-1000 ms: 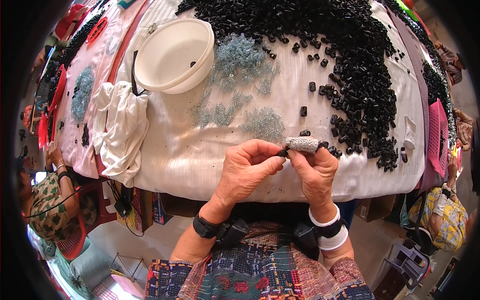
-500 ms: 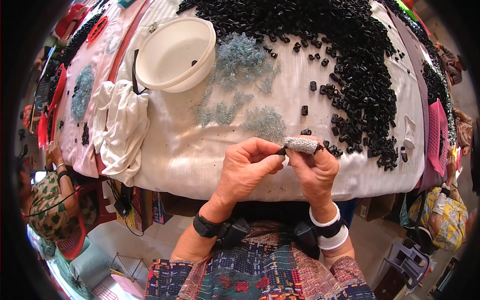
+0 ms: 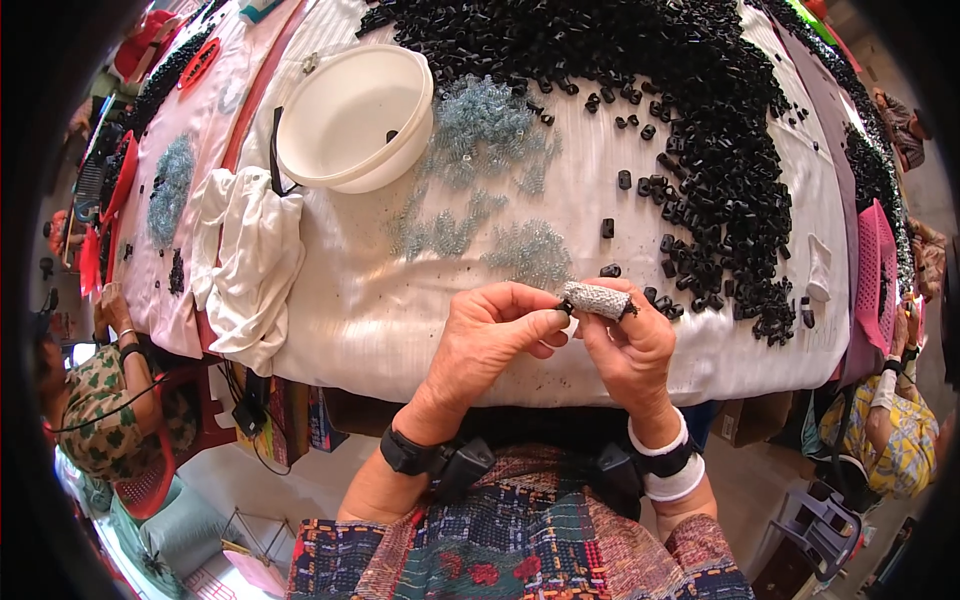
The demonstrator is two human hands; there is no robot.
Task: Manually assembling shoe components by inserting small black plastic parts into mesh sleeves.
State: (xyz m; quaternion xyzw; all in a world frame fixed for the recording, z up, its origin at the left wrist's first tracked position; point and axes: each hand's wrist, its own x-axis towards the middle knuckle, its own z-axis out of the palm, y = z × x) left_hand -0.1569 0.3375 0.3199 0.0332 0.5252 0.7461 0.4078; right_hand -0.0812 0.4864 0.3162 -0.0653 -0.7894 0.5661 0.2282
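Note:
Over the front part of the cloth-covered table, my left hand (image 3: 490, 335) pinches a small black plastic piece (image 3: 566, 304) between thumb and forefinger. Right beside it is my right hand (image 3: 632, 350), its fingers curled and its thumb bent in toward the same spot; whatever lies between them is too hidden to name. A grey-white woven finger sleeve (image 3: 597, 300) with a dark ragged end covers a finger of that hand. Just beyond my fingertips lies a small heap of fine clear coil springs (image 3: 527, 252). One loose black piece (image 3: 610, 270) rests behind the sleeve.
A white plastic bowl (image 3: 350, 120) with one dark piece inside stands at the back left. A crumpled white cloth (image 3: 250, 265) hangs over the table edge. Black plastic pieces (image 3: 720, 190) pile up at back and right, near more springs (image 3: 480, 120). People sit at both sides.
Both hands stay together at nearly the same place. The sleeved finger has tilted and shifted slightly, and the left fingertips have moved a little against the small black piece.

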